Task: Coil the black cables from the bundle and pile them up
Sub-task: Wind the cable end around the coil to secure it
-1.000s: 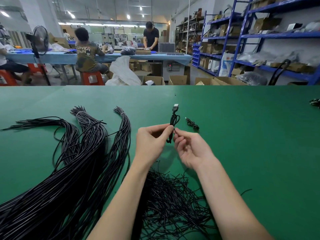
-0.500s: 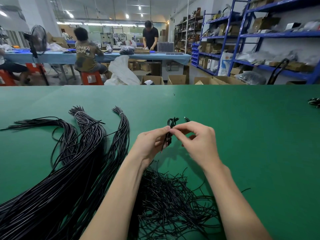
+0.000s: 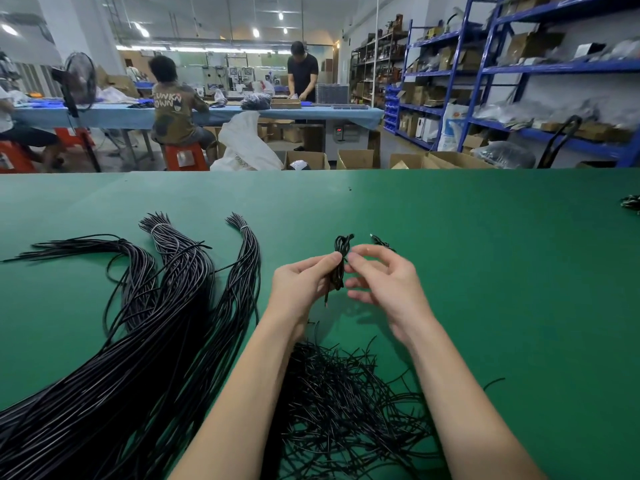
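Clearly early days: in the head view, at centre frame, the left hand (image 3: 304, 285) pinches a small coiled black cable (image 3: 340, 263) above the green table (image 3: 485, 271), while the right hand (image 3: 384, 282) nips its top with thumb and forefinger. One finished coil (image 3: 381, 241) lies just behind. Long tied bundles of black cables (image 3: 156, 323) fill the left, uncoiled, and loose short strands (image 3: 346, 403) lie at lower centre.

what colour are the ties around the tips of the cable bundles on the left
White, thin bands near the bundle tips: tie and tie. The head view shows them best.

Head-worn view, facing forward-down, close over table (image 3: 485, 271)
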